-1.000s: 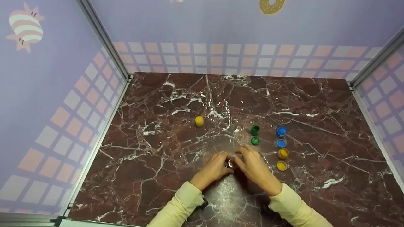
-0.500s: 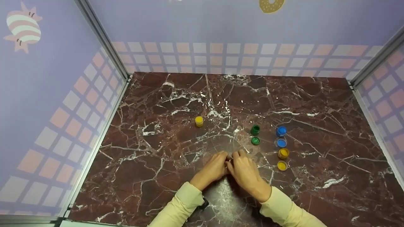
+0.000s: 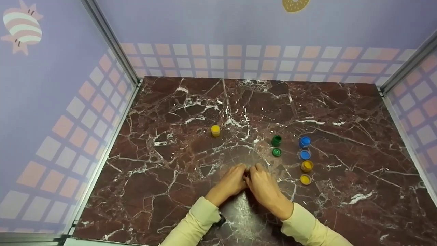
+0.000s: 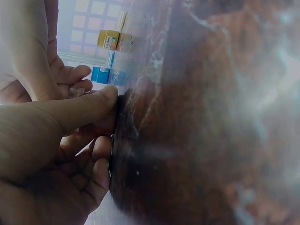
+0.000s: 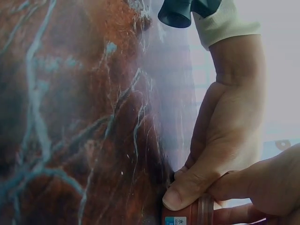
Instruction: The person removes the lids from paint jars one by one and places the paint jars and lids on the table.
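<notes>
Head view: two hands meet around a small orange-red jar

Pale purple wall panels (image 3: 205,27) with pink and white checks surround the desk (image 3: 164,212), a dark red-brown marbled surface with white veins that fills the middle and bottom of the frame. A pink-and-white striped candy (image 3: 23,26) is printed at upper left.

Two pale yellow sleeves (image 3: 193,222) enter from the bottom edge. The left hand (image 3: 230,181) and the right hand (image 3: 264,186) come together just below and right of the frame's centre. Between them is the orange-red jar (image 5: 193,215), mostly hidden in this view but visible at the bottom of the right wrist view. The left hand's fingers grip its body, thumb on the side; the right hand's fingers pinch its clear-rimmed cap (image 5: 205,207).

A yellow-topped jar (image 3: 215,131) stands alone at the frame's centre. Right of centre stand an uncapped dark green jar (image 3: 276,140), a bright blue jar (image 3: 305,142) and an orange-yellow jar (image 3: 307,166).

Smallest are the round lids, each lying just below its matching jar: green lid (image 3: 276,152), blue lid (image 3: 305,155) and yellow lid (image 3: 305,179).
</notes>
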`<state>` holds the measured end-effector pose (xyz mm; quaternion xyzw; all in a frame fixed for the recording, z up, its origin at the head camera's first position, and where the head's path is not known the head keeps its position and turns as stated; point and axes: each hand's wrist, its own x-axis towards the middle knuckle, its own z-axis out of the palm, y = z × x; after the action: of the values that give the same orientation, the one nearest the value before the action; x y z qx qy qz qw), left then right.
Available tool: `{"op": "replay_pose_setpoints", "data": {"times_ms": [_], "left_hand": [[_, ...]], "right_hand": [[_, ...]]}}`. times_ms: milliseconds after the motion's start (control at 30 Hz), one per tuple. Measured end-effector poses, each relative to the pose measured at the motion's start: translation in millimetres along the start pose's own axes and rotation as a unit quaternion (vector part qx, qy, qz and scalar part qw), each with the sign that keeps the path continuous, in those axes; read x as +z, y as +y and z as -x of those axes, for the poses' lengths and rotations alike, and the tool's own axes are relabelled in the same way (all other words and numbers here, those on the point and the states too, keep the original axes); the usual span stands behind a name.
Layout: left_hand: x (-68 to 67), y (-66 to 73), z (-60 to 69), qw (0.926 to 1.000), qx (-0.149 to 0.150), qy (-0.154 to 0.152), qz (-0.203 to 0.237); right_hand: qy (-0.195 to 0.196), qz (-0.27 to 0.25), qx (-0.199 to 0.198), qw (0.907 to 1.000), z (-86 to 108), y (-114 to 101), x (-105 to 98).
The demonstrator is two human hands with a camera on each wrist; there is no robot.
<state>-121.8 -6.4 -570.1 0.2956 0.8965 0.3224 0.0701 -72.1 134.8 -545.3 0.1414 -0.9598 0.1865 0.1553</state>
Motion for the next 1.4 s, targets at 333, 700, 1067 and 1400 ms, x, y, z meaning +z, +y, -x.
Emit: {"op": "replay_pose_setpoints", "data": {"times_ms": [333,700,1067,1400], "left_hand": [[-0.4,-1.7,1.9,0.9996,0.01,-0.002,0.025],[-0.4,0.5,1.2,0.9998,0.001,-0.006,0.019],[-0.4,-0.7,0.4,0.9995,-0.005,-0.014,0.027],[-1.1,0.9,-0.1,0.9996,-0.006,-0.009,0.026]], "right_hand": [[-0.036,-0.054,-0.048,0.9968,-1.5,10,-8],[-0.115,-0.102,-0.111,0.9818,-7.1,25,-15],[-0.141,-0.099,-0.168,0.9707,-8.3,31,-19],[-0.106,-0.087,-0.224,0.9647,-5.9,35,-15]]}}
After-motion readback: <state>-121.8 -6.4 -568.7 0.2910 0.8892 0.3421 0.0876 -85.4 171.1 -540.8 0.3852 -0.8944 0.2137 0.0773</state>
